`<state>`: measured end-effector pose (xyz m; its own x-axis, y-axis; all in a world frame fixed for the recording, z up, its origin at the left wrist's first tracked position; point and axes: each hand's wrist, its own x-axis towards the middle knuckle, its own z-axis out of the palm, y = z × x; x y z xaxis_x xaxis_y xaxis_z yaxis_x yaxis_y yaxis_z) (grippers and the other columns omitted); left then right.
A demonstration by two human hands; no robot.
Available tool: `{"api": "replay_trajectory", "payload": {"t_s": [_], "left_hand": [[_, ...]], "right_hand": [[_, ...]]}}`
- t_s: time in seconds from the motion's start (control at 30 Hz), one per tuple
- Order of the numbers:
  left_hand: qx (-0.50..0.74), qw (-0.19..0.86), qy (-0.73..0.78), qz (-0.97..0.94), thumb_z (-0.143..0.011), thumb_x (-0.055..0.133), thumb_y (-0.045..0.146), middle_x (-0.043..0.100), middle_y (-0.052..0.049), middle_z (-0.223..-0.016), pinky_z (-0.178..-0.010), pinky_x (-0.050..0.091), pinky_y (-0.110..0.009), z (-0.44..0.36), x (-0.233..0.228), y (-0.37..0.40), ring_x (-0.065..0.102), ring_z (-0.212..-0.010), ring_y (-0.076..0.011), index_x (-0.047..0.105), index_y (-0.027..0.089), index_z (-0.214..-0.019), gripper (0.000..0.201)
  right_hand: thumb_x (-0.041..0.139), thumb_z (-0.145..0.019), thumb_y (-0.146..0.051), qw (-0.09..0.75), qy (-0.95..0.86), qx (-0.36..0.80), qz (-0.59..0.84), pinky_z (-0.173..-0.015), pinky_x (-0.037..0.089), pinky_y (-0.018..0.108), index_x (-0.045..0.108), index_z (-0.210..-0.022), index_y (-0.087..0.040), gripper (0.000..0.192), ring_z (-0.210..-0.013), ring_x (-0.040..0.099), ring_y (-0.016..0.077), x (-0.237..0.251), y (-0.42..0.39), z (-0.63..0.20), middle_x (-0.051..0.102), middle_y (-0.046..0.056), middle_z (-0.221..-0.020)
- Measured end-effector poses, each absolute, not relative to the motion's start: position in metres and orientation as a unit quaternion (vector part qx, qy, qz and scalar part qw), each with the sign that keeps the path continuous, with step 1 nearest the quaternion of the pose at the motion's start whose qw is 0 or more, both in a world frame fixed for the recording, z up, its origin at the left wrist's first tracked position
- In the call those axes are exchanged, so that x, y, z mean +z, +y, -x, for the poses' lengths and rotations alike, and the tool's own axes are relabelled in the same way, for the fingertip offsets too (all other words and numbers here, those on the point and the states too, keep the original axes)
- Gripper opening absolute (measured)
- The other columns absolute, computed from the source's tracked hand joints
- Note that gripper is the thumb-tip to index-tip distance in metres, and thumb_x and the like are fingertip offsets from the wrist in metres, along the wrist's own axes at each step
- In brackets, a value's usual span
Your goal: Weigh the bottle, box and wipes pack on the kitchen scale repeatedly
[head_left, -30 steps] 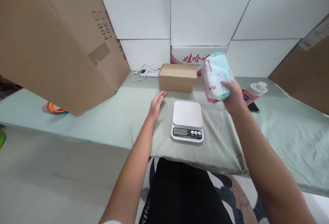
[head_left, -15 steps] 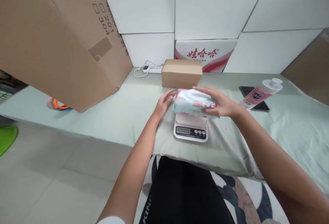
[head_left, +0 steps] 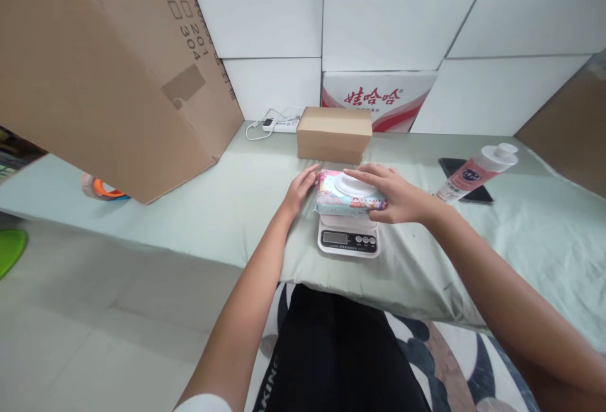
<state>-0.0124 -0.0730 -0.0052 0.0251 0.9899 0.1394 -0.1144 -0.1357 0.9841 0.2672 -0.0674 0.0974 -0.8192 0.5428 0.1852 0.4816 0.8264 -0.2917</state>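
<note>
My right hand [head_left: 400, 196] grips the soft plastic wipes pack [head_left: 348, 192] flat on the white kitchen scale [head_left: 349, 240]. My left hand [head_left: 299, 188], fingers together, touches its left edge.

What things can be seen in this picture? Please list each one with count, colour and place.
wipes pack: one, pink and blue, lying on the scale
scale: one, white, on the green cloth
small box: one, brown, behind the scale
big box: one, brown, tilted at left
bottle: one, pink with white cap, lying at right
phone: one, black, under the bottle
power strip: one, white, by the wall
left hand: beside the pack
right hand: on the pack
</note>
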Motion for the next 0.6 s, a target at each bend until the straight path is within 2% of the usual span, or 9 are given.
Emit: {"api": "replay_trajectory", "payload": {"t_s": [0.23, 0.33, 0.43, 0.6], "left_hand": [[0.529, 0.544, 0.406, -0.509, -0.083, 0.062, 0.087, 0.075, -0.015, -0.139, -0.118, 0.051, -0.055, 0.009, 0.001, -0.079, 0.066, -0.137, -0.0427, 0.066, 0.016, -0.144, 0.094], [0.523, 0.557, 0.396, -0.509, -0.083, 0.059, 0.090, 0.076, -0.016, -0.137, -0.118, 0.051, -0.055, 0.009, 0.000, -0.078, 0.067, -0.136, -0.0425, 0.065, 0.015, -0.145, 0.098], [0.520, 0.569, 0.386, -0.508, -0.085, 0.055, 0.090, 0.076, -0.015, -0.138, -0.119, 0.050, -0.055, 0.010, -0.003, -0.076, 0.066, -0.137, -0.0417, 0.066, 0.018, -0.145, 0.095], [0.512, 0.583, 0.374, -0.508, -0.085, 0.051, 0.092, 0.073, -0.014, -0.142, -0.122, 0.046, -0.056, 0.011, -0.007, -0.074, 0.062, -0.143, -0.0421, 0.065, 0.020, -0.148, 0.096]], "right_hand": [[0.067, -0.088, -0.043, 0.099, -0.938, 0.076, 0.325, -0.098, 0.046, 0.048, 0.046, -0.163, -0.031, 0.078, -0.118, 0.064, 0.0368, 0.108, -0.081, -0.247, 0.061, 0.015, -0.136], [0.067, -0.089, -0.046, 0.091, -0.932, 0.077, 0.343, -0.095, 0.047, 0.047, 0.047, -0.162, -0.032, 0.077, -0.114, 0.066, 0.0355, 0.111, -0.084, -0.242, 0.062, 0.014, -0.134], [0.070, -0.089, -0.047, 0.095, -0.932, 0.088, 0.339, -0.094, 0.049, 0.045, 0.048, -0.162, -0.033, 0.078, -0.110, 0.068, 0.0341, 0.112, -0.082, -0.242, 0.063, 0.013, -0.134], [0.074, -0.085, -0.043, 0.084, -0.941, 0.115, 0.307, -0.092, 0.054, 0.044, 0.044, -0.165, -0.031, 0.086, -0.107, 0.070, 0.0325, 0.114, -0.076, -0.238, 0.060, 0.014, -0.142]]}}
